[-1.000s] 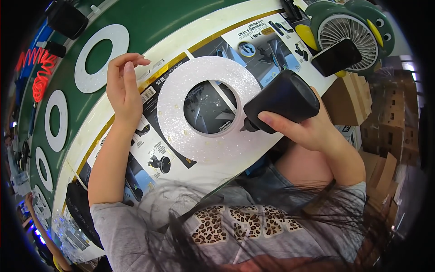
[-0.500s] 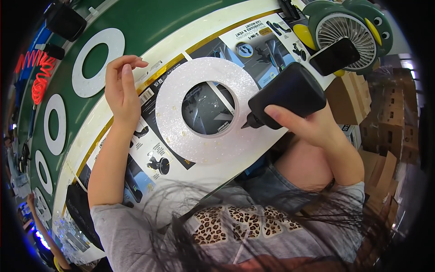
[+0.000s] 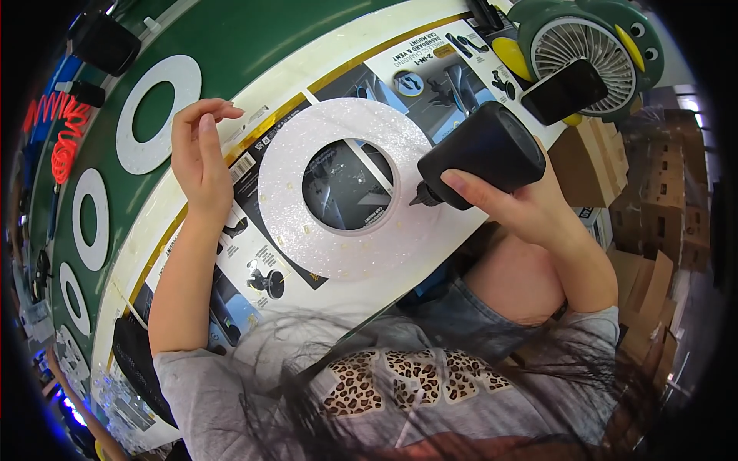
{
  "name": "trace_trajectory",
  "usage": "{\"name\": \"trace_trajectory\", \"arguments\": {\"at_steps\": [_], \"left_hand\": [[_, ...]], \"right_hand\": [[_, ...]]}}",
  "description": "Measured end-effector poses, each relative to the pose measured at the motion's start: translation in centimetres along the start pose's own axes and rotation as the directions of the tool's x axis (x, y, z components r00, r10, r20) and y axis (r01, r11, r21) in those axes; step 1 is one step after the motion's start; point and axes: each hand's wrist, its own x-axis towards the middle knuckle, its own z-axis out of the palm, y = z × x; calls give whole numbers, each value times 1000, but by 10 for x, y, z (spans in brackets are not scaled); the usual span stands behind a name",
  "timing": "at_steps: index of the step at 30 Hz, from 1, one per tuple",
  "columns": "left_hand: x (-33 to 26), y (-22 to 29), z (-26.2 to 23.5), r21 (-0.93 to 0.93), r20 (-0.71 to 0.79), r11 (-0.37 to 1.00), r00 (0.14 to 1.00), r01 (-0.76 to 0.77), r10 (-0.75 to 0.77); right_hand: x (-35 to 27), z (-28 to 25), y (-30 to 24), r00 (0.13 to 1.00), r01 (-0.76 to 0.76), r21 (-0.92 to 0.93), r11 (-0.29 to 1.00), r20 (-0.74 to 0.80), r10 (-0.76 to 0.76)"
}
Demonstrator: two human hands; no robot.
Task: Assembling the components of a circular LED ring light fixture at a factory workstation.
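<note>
My right hand grips a black squeeze bottle, tilted so its nozzle tip touches the right side of a white glittery ring. The ring lies flat on a printed cardboard sheet on the table. My left hand hovers left of the ring near the sheet's upper edge. Its fingers are loosely curled and hold nothing.
Several more white rings lie along the green table surface at the left. A green frog-shaped fan with a dark phone propped on it stands at the upper right. Brown cardboard boxes are stacked at the right. A red coiled cable hangs at the far left.
The bottle's nozzle has shifted slightly along the ring's right side. My left hand stays almost where it was.
</note>
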Motion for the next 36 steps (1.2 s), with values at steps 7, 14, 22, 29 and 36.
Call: {"name": "trace_trajectory", "arguments": {"at_steps": [7,14,22,29,36], "left_hand": [[2,1,0,34,-17,999,1000,-4,4],[3,0,-1,5,-2,1000,1000,-7,7],[1,-1,-3,15,-4,1000,1000,4,-4],[0,2,-1,-23,-2,999,999,36,-36],[0,5,-2,8,6,999,999,50,-50]], "right_hand": [[2,0,1,993,110,3,994,-51,-110],[-1,-3,0,996,52,19,998,-72,-51],[-15,-20,-2,991,-130,92,987,0,131],[-17,-15,6,999,30,31,999,-37,-29],[-19,-15,8,999,19,19,1000,-27,-18]]}}
